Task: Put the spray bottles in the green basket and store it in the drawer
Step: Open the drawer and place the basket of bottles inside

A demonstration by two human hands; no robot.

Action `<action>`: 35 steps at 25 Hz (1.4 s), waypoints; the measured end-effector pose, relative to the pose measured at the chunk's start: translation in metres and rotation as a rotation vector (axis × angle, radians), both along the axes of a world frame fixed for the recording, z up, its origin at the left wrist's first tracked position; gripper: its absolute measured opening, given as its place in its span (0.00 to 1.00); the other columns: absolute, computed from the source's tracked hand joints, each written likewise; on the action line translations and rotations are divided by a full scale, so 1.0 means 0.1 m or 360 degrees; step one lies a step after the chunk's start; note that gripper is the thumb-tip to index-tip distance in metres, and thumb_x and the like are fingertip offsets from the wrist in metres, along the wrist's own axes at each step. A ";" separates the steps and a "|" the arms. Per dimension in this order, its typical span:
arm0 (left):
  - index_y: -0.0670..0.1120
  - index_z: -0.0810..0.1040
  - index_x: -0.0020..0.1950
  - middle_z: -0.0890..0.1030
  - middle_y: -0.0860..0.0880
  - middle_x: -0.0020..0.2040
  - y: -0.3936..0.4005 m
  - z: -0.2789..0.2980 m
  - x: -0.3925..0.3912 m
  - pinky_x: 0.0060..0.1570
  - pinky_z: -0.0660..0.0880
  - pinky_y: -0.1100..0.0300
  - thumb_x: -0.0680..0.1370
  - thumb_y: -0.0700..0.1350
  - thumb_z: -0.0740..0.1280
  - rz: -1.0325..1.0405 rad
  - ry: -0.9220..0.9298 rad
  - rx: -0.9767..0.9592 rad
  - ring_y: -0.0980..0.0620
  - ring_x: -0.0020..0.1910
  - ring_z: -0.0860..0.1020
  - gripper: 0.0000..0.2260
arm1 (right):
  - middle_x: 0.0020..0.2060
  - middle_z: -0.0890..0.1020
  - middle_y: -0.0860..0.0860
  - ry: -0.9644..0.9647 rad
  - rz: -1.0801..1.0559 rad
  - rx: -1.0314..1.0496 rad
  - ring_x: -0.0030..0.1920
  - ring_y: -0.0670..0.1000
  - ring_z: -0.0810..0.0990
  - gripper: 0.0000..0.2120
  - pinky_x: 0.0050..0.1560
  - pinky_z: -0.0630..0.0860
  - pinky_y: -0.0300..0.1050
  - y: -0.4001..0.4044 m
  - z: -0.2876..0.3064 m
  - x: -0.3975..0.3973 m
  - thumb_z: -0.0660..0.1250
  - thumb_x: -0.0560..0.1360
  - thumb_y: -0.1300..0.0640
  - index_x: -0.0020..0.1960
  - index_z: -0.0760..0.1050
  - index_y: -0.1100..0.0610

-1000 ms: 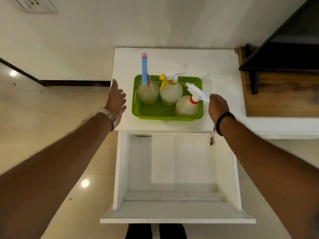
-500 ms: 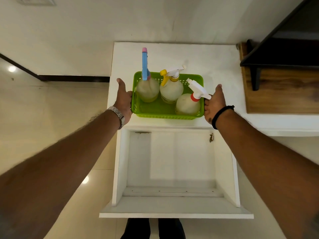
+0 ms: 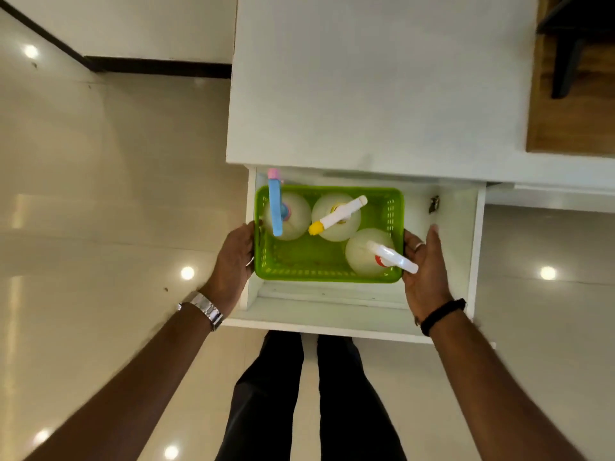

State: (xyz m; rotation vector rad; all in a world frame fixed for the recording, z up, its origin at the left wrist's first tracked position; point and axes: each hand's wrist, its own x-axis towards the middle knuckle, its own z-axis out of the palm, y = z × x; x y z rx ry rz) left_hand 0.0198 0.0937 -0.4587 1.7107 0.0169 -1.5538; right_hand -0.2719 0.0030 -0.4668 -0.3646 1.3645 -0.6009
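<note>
Landmark: the open white box-shaped drawer (image 3: 362,311), pulled out below the flat white cabinet top (image 3: 376,78).

I am holding the green perforated plastic basket (image 3: 319,261) inside the drawer's opening, toward its left side, with bare drawer floor showing to the basket's right. I cannot tell whether its base is touching the floor or hanging just above.

Three round pale translucent plastic spray bottles are standing upright in the basket: the blue-and-pink-trigger one (image 3: 286,216) at the corner nearest the drawer's back left, the yellow-and-white-trigger one (image 3: 336,217) beside it, the red-collared white-trigger one (image 3: 367,256) nearer the drawer's front right.

My left hand (image 3: 234,257) is pressing the basket's left wall; my right hand (image 3: 424,267) is pressing the right wall. The hands are well apart, clamped on the basket between them.

Judgement: the bottles appear filled, so the load is probably moderately heavy and top-heavy. The thin slotted walls will likely flex, and smooth plastic may slip. I am judging the best hold to be under the rim on both short sides, keeping the basket level. The overhanging white nozzle could snag my right hand.
</note>
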 end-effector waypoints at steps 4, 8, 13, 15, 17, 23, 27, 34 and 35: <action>0.53 0.90 0.40 0.88 0.53 0.37 0.36 -0.44 -0.28 0.34 0.81 0.65 0.86 0.47 0.52 0.0061 0.0065 0.0137 0.56 0.37 0.87 0.28 | 0.55 0.86 0.58 0.0196 0.0020 0.0225 0.56 0.57 0.84 0.34 0.59 0.79 0.52 0.53 -0.47 -0.07 0.44 0.85 0.38 0.68 0.77 0.60; 0.42 0.82 0.61 0.86 0.45 0.47 0.38 -0.96 -0.37 0.59 0.77 0.52 0.84 0.50 0.55 -0.0004 0.0060 0.0401 0.43 0.52 0.81 0.20 | 0.55 0.84 0.58 0.0306 0.0079 0.0394 0.54 0.56 0.83 0.35 0.53 0.79 0.48 0.61 -1.01 -0.17 0.44 0.85 0.38 0.71 0.73 0.64; 0.39 0.79 0.49 0.80 0.39 0.52 0.35 -1.56 -0.34 0.51 0.76 0.50 0.82 0.47 0.55 -0.0040 0.0003 0.0528 0.39 0.53 0.77 0.17 | 0.45 0.88 0.52 0.0369 0.0103 0.0487 0.42 0.50 0.87 0.33 0.48 0.79 0.48 0.43 -1.64 -0.13 0.45 0.84 0.36 0.53 0.79 0.59; 0.46 0.75 0.43 0.74 0.46 0.43 0.36 -1.74 -0.32 0.39 0.69 0.57 0.82 0.45 0.55 0.0076 0.0023 0.0537 0.46 0.41 0.72 0.13 | 0.41 0.88 0.51 0.0375 0.0117 0.0557 0.40 0.49 0.87 0.32 0.45 0.79 0.49 0.43 -1.81 -0.11 0.46 0.84 0.36 0.50 0.79 0.58; 0.41 0.79 0.55 0.76 0.45 0.46 0.38 -1.78 -0.31 0.42 0.70 0.58 0.83 0.45 0.54 0.0094 0.0012 0.0553 0.46 0.44 0.74 0.15 | 0.43 0.87 0.52 0.0365 0.0124 0.0610 0.41 0.51 0.88 0.31 0.50 0.80 0.52 0.47 -1.91 -0.10 0.47 0.84 0.36 0.49 0.78 0.58; 0.38 0.78 0.70 0.77 0.34 0.70 0.41 -1.91 -0.28 0.72 0.69 0.42 0.81 0.48 0.57 0.0136 -0.0060 0.0619 0.36 0.70 0.75 0.22 | 0.54 0.83 0.56 0.0278 0.0126 0.0693 0.50 0.55 0.84 0.34 0.54 0.80 0.54 0.54 -2.02 0.01 0.47 0.83 0.34 0.60 0.76 0.62; 0.38 0.77 0.71 0.76 0.34 0.72 0.42 -2.01 -0.26 0.76 0.67 0.41 0.82 0.50 0.56 0.0093 -0.0134 0.0697 0.35 0.73 0.73 0.24 | 0.64 0.80 0.57 0.0302 0.0169 0.0745 0.64 0.58 0.80 0.39 0.69 0.74 0.60 0.57 -2.08 0.03 0.47 0.80 0.30 0.70 0.72 0.61; 0.44 0.61 0.82 0.63 0.42 0.82 0.58 -1.82 -0.23 0.82 0.55 0.48 0.86 0.58 0.45 0.0013 -0.0013 0.0540 0.46 0.82 0.61 0.29 | 0.79 0.64 0.56 0.0571 0.0198 0.0637 0.79 0.55 0.63 0.39 0.80 0.55 0.55 0.69 -1.77 0.09 0.42 0.82 0.32 0.80 0.60 0.57; 0.46 0.60 0.82 0.62 0.44 0.82 0.63 -1.72 -0.23 0.83 0.53 0.48 0.85 0.60 0.43 -0.0059 0.0001 0.0531 0.47 0.82 0.60 0.30 | 0.78 0.66 0.56 0.0673 0.0217 0.0554 0.78 0.55 0.64 0.36 0.80 0.56 0.55 0.72 -1.67 0.09 0.43 0.83 0.34 0.80 0.62 0.58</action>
